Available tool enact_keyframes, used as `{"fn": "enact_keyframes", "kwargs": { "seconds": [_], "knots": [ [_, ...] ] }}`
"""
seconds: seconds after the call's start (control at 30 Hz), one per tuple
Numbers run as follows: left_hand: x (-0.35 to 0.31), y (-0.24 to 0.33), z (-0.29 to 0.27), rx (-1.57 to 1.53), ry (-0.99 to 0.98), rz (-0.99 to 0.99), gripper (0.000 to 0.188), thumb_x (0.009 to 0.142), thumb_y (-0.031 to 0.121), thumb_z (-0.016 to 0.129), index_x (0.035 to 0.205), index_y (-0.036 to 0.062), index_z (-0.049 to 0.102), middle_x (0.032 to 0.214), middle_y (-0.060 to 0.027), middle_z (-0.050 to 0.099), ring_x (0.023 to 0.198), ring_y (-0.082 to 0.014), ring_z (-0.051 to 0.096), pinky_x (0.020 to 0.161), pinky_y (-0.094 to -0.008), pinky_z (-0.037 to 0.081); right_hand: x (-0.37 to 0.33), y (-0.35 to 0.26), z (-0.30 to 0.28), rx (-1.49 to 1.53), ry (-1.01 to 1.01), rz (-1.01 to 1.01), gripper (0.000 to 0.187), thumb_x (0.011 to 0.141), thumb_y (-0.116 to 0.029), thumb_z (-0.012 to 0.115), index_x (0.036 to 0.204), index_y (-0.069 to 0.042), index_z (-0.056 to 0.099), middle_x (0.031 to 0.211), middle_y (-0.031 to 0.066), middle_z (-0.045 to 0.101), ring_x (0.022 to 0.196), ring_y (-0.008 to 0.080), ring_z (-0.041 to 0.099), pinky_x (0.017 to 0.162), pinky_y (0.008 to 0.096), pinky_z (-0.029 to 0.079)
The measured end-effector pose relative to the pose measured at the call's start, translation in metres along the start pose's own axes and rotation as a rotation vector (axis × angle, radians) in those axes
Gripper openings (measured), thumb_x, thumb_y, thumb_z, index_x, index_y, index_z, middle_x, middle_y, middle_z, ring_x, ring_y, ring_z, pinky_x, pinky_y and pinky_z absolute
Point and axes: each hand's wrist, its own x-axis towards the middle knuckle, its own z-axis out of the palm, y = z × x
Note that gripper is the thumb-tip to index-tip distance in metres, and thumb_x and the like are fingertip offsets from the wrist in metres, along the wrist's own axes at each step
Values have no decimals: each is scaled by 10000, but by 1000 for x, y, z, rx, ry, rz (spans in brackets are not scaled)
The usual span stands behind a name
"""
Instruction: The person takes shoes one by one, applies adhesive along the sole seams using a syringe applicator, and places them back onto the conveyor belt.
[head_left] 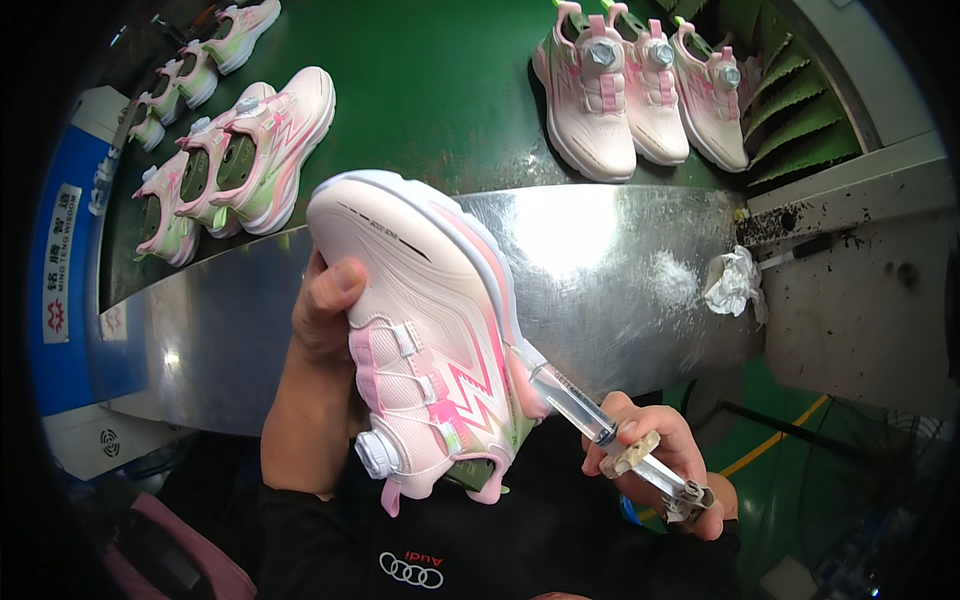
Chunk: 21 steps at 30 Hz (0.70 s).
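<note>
A pink and white sneaker (420, 260) with a dial lacing knob is held up in front of me, toe pointing away. My left hand (328, 300) is closed around its left side, the thumb on the upper and the other fingers mostly hidden beneath. In my right hand (655, 455) is a clear plastic syringe (575, 405), with tape wrapped about its flange and plunger end. The syringe's tip meets the seam between the sole and the upper on the shoe's right side. Whether any liquid is coming out is too small to tell.
Behind a metal ledge (620, 330) lies a green conveyor belt (430, 110). Similar sneakers (285, 150) stand at the left, and three more sneakers (590, 110) at the right. A crumpled white tissue (733, 282) and a dark-handled tool (808, 250) lie at the ledge's right end.
</note>
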Motion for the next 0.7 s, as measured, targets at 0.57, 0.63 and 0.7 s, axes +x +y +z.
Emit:
{"fn": "enact_keyframes", "kwargs": {
  "seconds": [0.57,0.63,0.7],
  "knots": [
    [7,1,-14,-108,26,-92,595,789,339,624,1200,-64,475,1098,-197,595,977,-278,611,859,-386,508,-41,4,15,-52,108,38,990,667,-678,656,1247,90,422,1041,158,516,965,209,451,811,266,393],
    [6,5,-17,-142,-14,-126,591,790,343,621,1199,-59,478,1099,-194,597,974,-273,611,856,-387,510,-43,5,15,-79,103,34,988,662,-687,650,1239,87,438,1039,155,534,943,200,443,796,260,371],
    [9,4,-16,-99,2,-149,590,791,348,619,1201,-53,479,1101,-190,597,975,-268,610,855,-386,510,-46,4,9,-91,105,21,987,657,-696,643,1232,84,453,1038,152,552,921,190,435,782,254,349]
  ]
}}
